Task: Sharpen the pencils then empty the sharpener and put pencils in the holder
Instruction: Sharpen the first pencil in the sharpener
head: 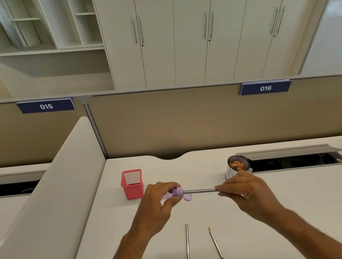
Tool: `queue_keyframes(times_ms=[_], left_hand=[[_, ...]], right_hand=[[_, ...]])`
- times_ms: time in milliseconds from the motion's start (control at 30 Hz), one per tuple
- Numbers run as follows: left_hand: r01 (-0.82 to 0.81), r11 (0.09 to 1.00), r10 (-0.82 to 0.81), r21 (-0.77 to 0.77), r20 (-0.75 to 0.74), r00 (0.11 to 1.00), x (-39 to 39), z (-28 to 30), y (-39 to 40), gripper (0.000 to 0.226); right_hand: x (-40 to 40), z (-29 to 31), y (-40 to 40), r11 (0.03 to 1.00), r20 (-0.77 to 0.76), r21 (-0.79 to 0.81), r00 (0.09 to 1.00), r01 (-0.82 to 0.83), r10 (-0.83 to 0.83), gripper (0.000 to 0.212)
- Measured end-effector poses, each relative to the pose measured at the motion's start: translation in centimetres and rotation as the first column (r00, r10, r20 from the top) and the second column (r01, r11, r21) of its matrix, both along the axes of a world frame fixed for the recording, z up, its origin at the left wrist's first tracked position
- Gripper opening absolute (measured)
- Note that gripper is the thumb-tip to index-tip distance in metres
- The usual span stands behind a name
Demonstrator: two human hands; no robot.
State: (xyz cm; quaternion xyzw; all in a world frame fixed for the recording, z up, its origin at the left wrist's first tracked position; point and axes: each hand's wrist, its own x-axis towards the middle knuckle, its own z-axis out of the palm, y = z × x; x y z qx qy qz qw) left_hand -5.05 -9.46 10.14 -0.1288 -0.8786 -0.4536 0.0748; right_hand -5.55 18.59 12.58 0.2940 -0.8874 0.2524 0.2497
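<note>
Grey pencil (198,190) level, tip inside lilac sharpener (178,193), between both hands.

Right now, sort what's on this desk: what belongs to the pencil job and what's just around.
Job things: purple sharpener, pencil being sharpened, two pencils on the desk, red holder, mesh cup of shavings.

Just around: number signs 015 and 016, cable hatch, cupboards.

- Sharpener (180,192): lilac plastic, smooth, slight gloss.
- Pencils (215,243): grey, smooth, faint sheen.
- Holder (132,184): red metal mesh, matt.
- Desk (307,198): off-white laminate, smooth, matt.
- Partition (186,122): beige cloth, matt.
</note>
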Motion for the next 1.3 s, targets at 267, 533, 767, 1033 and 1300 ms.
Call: queue_keyframes(times_ms=[267,533,767,1033,1300], left_hand=[[0.095,0.991,-0.114,0.095,0.217,0.969,-0.3,2.1,-0.6,0.010],[0.147,0.988,-0.154,0.045,0.323,0.934,-0.5,2.7,-1.1,0.012],[0.092,0.992,-0.096,0.082,0.036,0.995,-0.6,3.3,-0.7,0.036],[0.077,0.993,-0.079,0.089,0.011,0.997,-0.7,3.3,-0.6,0.032],[0.065,0.986,-0.063,0.151,-0.022,0.998,-0.7,3.3,-0.4,0.030]], right_hand=[[0.4,0.8,0.0,0.974,-0.171,0.196,0.975,-0.110,0.145,0.016],[0.2,1.9,-0.6,0.916,-0.293,0.388,0.928,-0.105,0.230,0.011],[-0.6,2.1,-1.2,0.961,0.256,0.278,0.964,-0.005,-0.069,0.029],[-0.6,3.2,-1.0,0.980,-0.042,0.196,0.998,-0.041,0.050,0.020],[-0.8,2.7,-1.2,0.948,-0.296,0.315,0.953,0.032,0.066,0.029]])
